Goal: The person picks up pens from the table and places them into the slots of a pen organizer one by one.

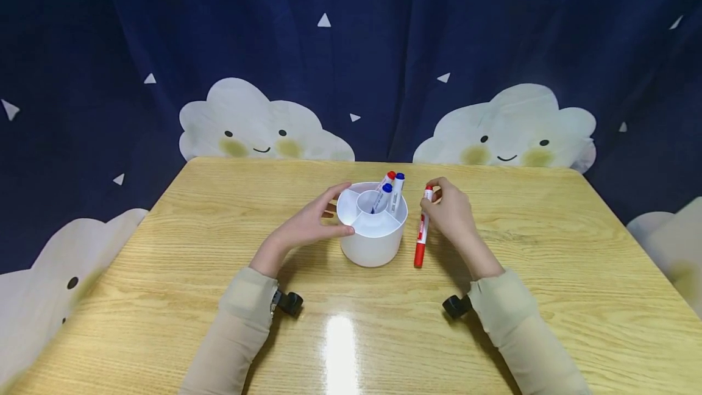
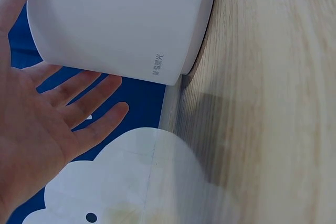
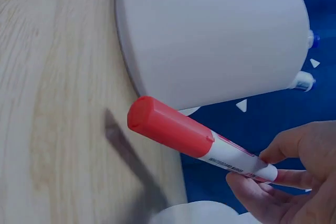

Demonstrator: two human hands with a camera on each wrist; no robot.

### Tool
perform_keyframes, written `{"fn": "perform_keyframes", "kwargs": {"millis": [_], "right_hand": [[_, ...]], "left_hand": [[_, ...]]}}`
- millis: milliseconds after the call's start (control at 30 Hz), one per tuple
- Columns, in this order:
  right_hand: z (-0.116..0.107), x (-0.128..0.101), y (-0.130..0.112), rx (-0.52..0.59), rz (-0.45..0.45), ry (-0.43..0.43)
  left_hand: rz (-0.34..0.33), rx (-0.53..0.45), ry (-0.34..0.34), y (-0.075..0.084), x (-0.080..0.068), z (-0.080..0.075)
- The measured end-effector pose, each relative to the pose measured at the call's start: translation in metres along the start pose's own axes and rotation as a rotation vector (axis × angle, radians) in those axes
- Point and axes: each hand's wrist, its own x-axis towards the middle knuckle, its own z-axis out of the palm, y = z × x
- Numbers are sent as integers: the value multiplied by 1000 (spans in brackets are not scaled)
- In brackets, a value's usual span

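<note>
A white round pen holder with compartments stands upright on the table. My left hand spans its left side, thumb at the near rim and index finger at the far rim. In the left wrist view the other fingers are spread and nearly straight beside its wall. My right hand, just right of the holder, pinches a red whiteboard marker by its end between thumb and fingers. The marker's red cap points down toward the table and its shadow falls on the wood.
Two blue-ended markers and a red-ended marker stand in the holder. The wooden table ends at a dark blue curtain with white clouds and triangles. A small black device sits on each wrist.
</note>
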Motion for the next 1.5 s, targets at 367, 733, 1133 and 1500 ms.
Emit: {"fn": "perform_keyframes", "kwargs": {"millis": [367, 733, 1133, 1500], "right_hand": [[-21, -16, -22, 77, -119, 172], [-41, -28, -50, 139, -294, 362], [-55, -36, -73, 267, -410, 471], [-43, -41, -80, 420, -520, 524]], "left_hand": [[-2, -11, -4, 1, -1, 0], [-9, -20, -9, 2, 0, 0], [-17, -34, -13, 2, 0, 0], [-3, -20, -7, 1, -1, 0]]}}
